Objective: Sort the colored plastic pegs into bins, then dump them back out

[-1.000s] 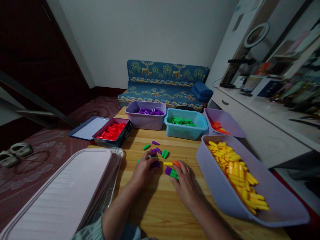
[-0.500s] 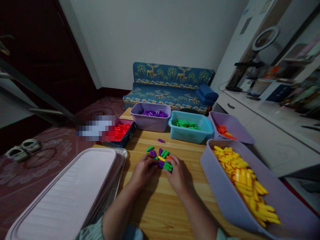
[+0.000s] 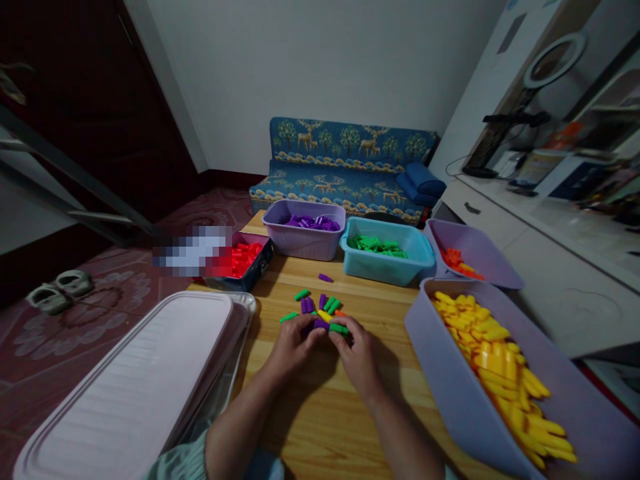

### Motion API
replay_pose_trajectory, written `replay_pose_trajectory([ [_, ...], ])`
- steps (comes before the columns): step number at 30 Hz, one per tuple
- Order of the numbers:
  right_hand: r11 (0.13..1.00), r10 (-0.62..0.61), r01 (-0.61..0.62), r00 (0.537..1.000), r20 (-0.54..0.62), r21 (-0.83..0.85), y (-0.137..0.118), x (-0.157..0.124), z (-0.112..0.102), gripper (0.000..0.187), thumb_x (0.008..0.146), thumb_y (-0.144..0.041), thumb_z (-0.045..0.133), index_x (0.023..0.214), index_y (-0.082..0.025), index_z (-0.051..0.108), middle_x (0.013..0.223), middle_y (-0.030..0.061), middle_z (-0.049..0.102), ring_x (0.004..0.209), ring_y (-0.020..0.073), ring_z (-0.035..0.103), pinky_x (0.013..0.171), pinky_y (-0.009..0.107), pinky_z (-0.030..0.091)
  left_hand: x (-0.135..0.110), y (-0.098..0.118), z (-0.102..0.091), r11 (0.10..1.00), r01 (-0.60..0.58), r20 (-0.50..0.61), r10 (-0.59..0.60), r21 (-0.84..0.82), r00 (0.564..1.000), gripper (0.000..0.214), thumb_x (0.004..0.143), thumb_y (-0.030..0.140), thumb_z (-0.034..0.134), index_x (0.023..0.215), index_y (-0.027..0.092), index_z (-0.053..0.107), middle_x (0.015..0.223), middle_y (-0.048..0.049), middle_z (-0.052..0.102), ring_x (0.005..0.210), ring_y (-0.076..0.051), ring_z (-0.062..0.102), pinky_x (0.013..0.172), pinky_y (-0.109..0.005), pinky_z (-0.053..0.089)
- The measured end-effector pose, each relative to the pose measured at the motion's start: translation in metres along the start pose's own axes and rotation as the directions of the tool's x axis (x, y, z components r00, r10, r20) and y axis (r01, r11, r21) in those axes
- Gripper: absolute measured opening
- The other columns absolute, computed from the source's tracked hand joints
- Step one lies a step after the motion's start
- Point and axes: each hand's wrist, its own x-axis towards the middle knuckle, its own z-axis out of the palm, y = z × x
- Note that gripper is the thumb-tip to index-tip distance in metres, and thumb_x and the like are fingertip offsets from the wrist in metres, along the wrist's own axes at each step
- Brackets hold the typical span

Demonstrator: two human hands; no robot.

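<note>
In the middle of the wooden table (image 3: 300, 433), my left hand (image 3: 293, 343) has its thumb and fingers closed around small purple plastic pieces (image 3: 321, 325) shaped like short tubes or caps. My right hand (image 3: 359, 353) pinches small green plastic pieces (image 3: 339, 329) directly beside them. Whether the purple and green ones are joined I cannot tell. Just beyond my fingers lie loose pieces: a yellow piece (image 3: 325, 316), an orange piece (image 3: 340, 313), a green pair (image 3: 333, 305) and a purple pair (image 3: 307, 305). A single green piece (image 3: 289, 317) rests beside my left fingers.
Along the back stand a purple tub (image 3: 303, 245) of purple pieces, a blue tub (image 3: 385, 268) of green ones and a lilac tub (image 3: 495, 260) of orange ones. A dark box (image 3: 260, 267) holds red pieces. At right is a large tub (image 3: 435, 360) of yellow pieces; at left, a pale lid (image 3: 135, 373).
The view has shifted slightly. My left hand has come lower, uncovering a green piece to its left. The green pieces at my right fingertips have turned and lie flatter.
</note>
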Motion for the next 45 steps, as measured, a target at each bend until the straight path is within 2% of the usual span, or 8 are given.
replay_pose_trajectory([
  [5,0.997,0.063,-0.064,0.997,-0.039,-0.035,0.01,0.007,-0.013,0.013,0.08,-0.025,0.056,0.089,-0.018,0.062,0.087,0.0055,0.069,0.081,0.0192,0.063,0.073,0.029,0.049,0.004,-0.012,-0.014,0.98,0.091,-0.12,-0.07,0.177,0.99,0.026,0.087,0.036,0.053,0.089,0.015,0.068,0.076,-0.0045,0.068,0.069,-0.018,0.061,0.063,-0.026,0.042],
  [10,0.962,0.027,-0.007,0.997,0.071,-0.274,0.01,0.004,-0.014,0.014,0.082,-0.021,0.058,0.094,-0.021,0.065,0.096,0.0042,0.069,0.088,0.0194,0.063,0.079,0.031,0.047,0.001,-0.017,-0.015,0.878,0.142,-0.119,-0.098,0.457,0.988,0.023,0.086,0.035,0.053,0.086,0.018,0.068,0.084,-0.0072,0.064,0.074,-0.02,0.06,0.064,-0.029,0.044],
  [16,0.894,-0.049,0.096,0.992,0.118,-0.437,0.002,0.003,-0.014,0.014,0.081,-0.018,0.062,0.092,-0.024,0.068,0.097,0.0031,0.066,0.095,0.0189,0.06,0.085,0.03,0.045,0.0,-0.016,-0.015,0.86,0.032,-0.266,0.121,0.509,0.956,0.032,0.081,0.022,0.058,0.113,0.019,0.062,0.113,-0.0122,0.056,0.105,-0.026,0.054,0.09,-0.038,0.045],
  [22,0.901,-0.154,0.171,0.985,0.073,-0.399,0.001,0.01,-0.011,0.021,0.082,-0.01,0.054,0.094,-0.021,0.068,0.099,0.0054,0.064,0.098,0.0195,0.056,0.09,0.032,0.045,-0.002,-0.005,-0.012,0.876,-0.015,-0.013,0.024,0.483,1.0,0.023,0.079,0.043,0.065,0.093,0.025,0.071,0.089,-0.0051,0.065,0.082,-0.021,0.061,0.066,-0.028,0.046],
  [28,0.809,-0.194,0.307,0.945,0.265,-0.501,-0.007,0.049,0.008,0.044,0.08,-0.001,0.045,0.115,-0.019,0.066,0.129,0.01,0.057,0.118,0.0233,0.045,0.099,0.036,0.04,-0.003,-0.011,-0.003,0.894,-0.058,0.117,0.007,0.443,0.993,0.036,0.072,0.026,0.071,0.108,0.025,0.069,0.107,-0.0086,0.065,0.093,-0.026,0.063,0.074,-0.032,0.048],
  [33,0.744,-0.054,0.288,0.925,0.376,-0.603,-0.007,0.073,0.027,0.034,0.081,-0.007,0.05,0.101,-0.022,0.072,0.108,0.0109,0.065,0.109,0.0252,0.049,0.089,0.037,0.043,-0.001,-0.014,-0.004,0.941,-0.063,0.067,0.042,0.334,0.997,0.027,0.078,0.021,0.062,0.104,0.02,0.068,0.101,-0.0094,0.066,0.087,-0.022,0.063,0.074,-0.031,0.049],
  [40,0.768,-0.058,0.194,0.97,0.236,-0.61,-0.008,0.069,0.017,0.018,0.083,-0.015,0.055,0.089,-0.021,0.071,0.095,0.0097,0.066,0.097,0.0242,0.057,0.085,0.037,0.043,0.004,-0.015,-0.003,0.995,0.096,-0.101,-0.098,-0.029,0.99,0.029,0.088,0.037,0.05,0.096,0.016,0.07,0.087,-0.007,0.071,0.081,-0.021,0.065,0.074,-0.031,0.049],
  [45,0.993,-0.049,0.044,0.998,-0.05,-0.11,-0.018,0.043,0.016,0.016,0.087,-0.029,0.053,0.094,-0.02,0.064,0.09,0.0052,0.068,0.081,0.0165,0.063,0.073,0.028,0.049,0.007,-0.024,0.001,0.728,0.373,0.047,-0.426,-0.575,0.903,0.043,0.078,0.052,0.06,0.104,0.017,0.064,0.075,-0.0043,0.067,0.058,-0.018,0.062,0.059,-0.034,0.052],
])
